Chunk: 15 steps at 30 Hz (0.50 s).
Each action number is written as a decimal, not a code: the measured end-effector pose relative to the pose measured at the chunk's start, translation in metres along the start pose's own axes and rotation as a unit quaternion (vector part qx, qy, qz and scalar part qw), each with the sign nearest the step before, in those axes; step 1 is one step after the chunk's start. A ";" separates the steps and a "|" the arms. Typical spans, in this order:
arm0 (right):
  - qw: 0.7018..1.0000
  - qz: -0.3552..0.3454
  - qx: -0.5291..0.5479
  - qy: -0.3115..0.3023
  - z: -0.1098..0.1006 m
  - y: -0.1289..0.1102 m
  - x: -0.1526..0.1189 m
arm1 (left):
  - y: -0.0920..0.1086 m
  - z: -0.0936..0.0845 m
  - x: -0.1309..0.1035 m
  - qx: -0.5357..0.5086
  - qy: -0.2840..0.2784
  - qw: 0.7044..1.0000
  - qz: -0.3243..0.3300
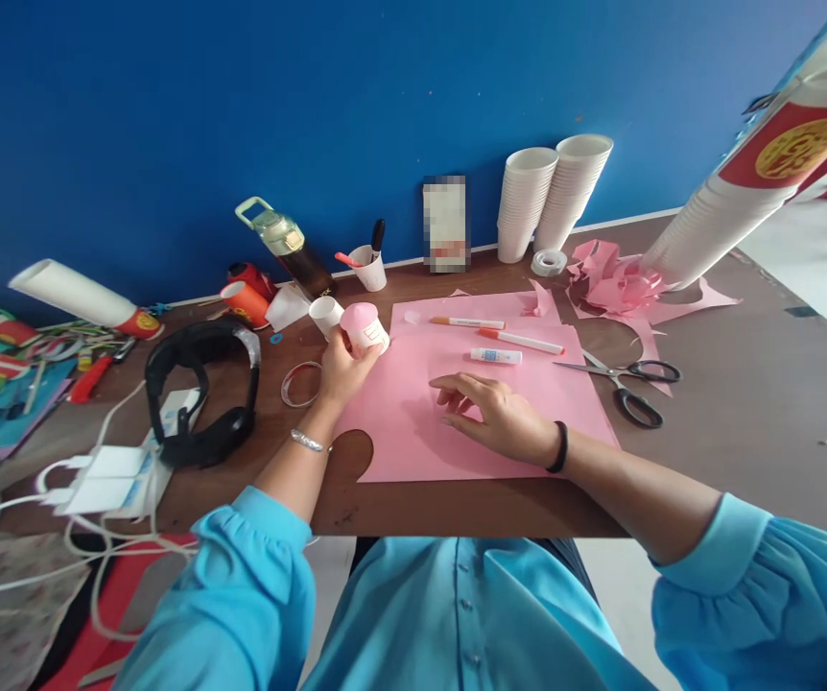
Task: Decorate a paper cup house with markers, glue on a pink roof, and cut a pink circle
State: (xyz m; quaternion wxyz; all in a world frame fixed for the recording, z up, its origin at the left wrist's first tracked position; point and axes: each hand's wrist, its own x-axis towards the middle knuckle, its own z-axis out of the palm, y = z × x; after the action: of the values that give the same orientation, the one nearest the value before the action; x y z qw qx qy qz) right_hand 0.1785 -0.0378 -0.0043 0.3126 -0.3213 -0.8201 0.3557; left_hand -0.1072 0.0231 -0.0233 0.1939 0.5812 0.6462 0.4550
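My left hand (347, 368) is closed around a small white paper cup (374, 336) that has a pink paper cone (360, 317) on top and drawn lines on its side. A plain white cup (325, 313) stands just behind it. My right hand (496, 413) hovers over or rests on the pink paper sheet (413, 441), fingers apart and holding nothing. Beyond that hand lie a glue stick (496, 356), a red marker (521, 341) and an orange marker (467, 323). Scissors (626, 379) lie partly spread on the sheet's right edge.
Stacked paper cups (527, 206) and a tape roll (550, 262) stand by the blue wall. Pink scraps (619, 283) lie right. A bottle (291, 250), pen cup (368, 269), tape ring (301, 384), black headset (201, 393) and white power strip with cables (115, 480) are on the left.
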 end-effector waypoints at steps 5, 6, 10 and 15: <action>1.000 0.000 -0.021 -0.012 0.000 0.001 0.001 | -0.002 -0.002 0.007 0.110 0.027 0.993 0.011; 1.000 0.000 -0.025 -0.015 0.000 0.001 0.001 | -0.002 -0.002 0.009 0.114 0.031 0.993 0.014; 0.999 0.005 -0.043 -0.029 -0.001 0.001 0.001 | -0.004 -0.002 0.013 0.122 0.046 0.991 0.012; 0.998 0.007 -0.057 -0.032 -0.001 0.000 0.001 | -0.005 -0.005 0.014 0.112 0.057 0.992 0.005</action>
State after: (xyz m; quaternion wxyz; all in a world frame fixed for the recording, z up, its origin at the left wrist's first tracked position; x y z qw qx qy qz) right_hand 0.1789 -0.0366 -0.0036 0.2655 -0.3323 -0.8462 0.3208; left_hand -0.1174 0.0349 -0.0206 0.0877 0.5759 0.7000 0.4130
